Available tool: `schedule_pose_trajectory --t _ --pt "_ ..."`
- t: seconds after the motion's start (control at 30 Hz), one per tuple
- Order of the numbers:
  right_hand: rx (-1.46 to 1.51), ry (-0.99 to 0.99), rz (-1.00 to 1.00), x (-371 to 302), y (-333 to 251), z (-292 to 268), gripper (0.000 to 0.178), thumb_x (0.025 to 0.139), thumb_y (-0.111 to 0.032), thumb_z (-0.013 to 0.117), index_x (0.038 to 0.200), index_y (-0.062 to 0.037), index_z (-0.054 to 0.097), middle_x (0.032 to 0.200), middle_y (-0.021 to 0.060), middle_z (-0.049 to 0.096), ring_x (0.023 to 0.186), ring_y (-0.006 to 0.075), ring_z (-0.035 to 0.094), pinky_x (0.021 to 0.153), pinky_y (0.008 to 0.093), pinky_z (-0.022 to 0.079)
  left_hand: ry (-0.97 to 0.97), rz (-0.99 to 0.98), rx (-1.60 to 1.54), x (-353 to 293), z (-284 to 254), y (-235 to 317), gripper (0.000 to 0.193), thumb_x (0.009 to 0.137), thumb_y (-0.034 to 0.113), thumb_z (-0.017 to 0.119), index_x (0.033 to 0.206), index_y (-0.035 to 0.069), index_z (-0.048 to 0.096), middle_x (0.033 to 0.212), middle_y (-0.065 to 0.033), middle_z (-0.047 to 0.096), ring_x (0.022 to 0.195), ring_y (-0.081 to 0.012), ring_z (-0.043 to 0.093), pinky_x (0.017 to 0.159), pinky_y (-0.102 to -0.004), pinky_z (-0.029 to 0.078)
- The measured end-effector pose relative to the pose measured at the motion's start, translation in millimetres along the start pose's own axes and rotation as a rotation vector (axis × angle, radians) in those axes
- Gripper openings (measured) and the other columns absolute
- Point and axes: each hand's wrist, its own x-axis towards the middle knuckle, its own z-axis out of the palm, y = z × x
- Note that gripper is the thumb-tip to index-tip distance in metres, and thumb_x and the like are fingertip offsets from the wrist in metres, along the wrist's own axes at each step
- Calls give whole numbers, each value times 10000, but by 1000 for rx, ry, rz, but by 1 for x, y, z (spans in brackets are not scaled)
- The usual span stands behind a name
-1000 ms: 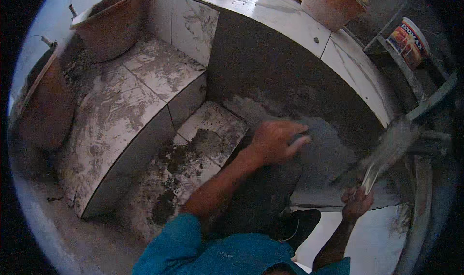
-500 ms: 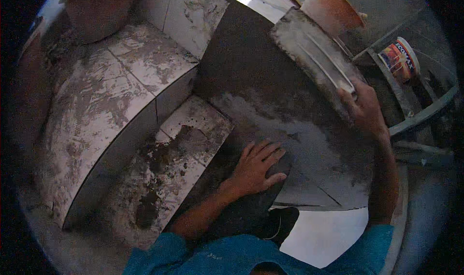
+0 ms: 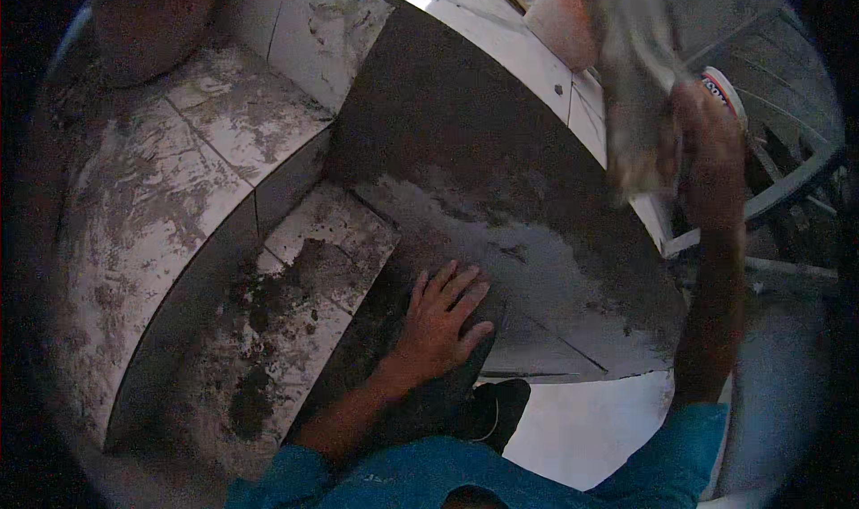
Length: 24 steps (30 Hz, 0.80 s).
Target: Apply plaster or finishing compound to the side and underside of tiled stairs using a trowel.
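Mortar-smeared tiled steps fill the left; left hand lies flat, released, on half-coated riser; right hand clenches raised trowel

Tiled steps, 9 o'clock: glazed pale ceramic, gloss dulled by grey mortar smears and dark wet clumps. Dark panel, centre to 12 o'clock: matt, rough, with a grey skim coat, streaky, under the left hand. Trowel in right hand, 1 o'clock: flat metal blade, crusted grey, motion-blurred. Bucket, 12 o'clock: smooth orange-pink plastic. Sleeves, 6 o'clock: teal cloth.
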Motion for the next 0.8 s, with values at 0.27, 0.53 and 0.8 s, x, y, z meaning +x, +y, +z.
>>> schedule_pose_trajectory --t 0.27,0.53,0.8 --pt "965 -554 834 -78 -47 40 321 858 -373 523 889 -54 545 595 -24 478 453 73 440 407 237 368 -43 8 -40 -10 -6 0 570 741 328 640 1223 100 441 1346 -130 321 1258 -371 249 1005 -524 217" --pt "341 -328 671 -22 -50 101 283 872 -298 504 816 -20 506 581 19 489 444 105 477 409 267 388 -76 13 -57 -18 -12 7 578 753 325 625 1239 87 423 1364 -163 275 1264 -382 232 1003 -546 202" --pt "653 176 852 23 -18 -17 259 847 -282 533 905 -30 543 690 45 553 597 108 544 491 231 432 -453 280 -180 -17 21 64 447 790 340 566 1132 61 494 1176 -177 457 1174 -334 377 983 -571 211"
